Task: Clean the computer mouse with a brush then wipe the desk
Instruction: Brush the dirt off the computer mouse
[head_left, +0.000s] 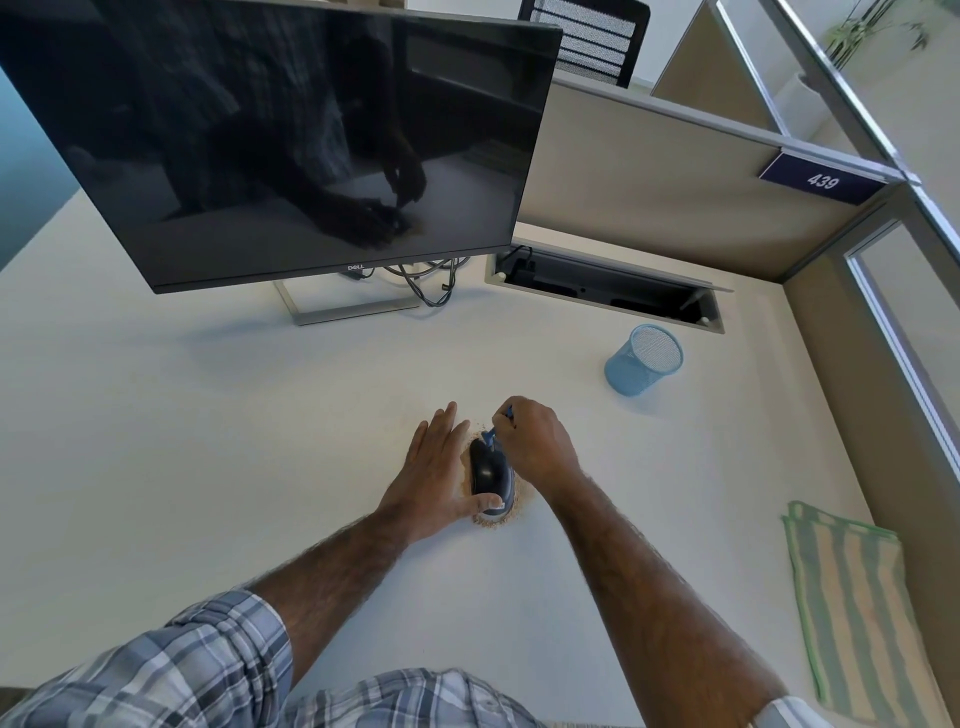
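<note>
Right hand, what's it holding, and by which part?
The right hand pinches a small blue brush by its handle, with the lower end down at the front of the mouse.

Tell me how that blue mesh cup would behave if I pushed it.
The cup is thin wire mesh and looks empty, so it is probably light and would slide easily on the smooth desk. Pushed near its rim it might tip, and being round it would likely roll.
</note>
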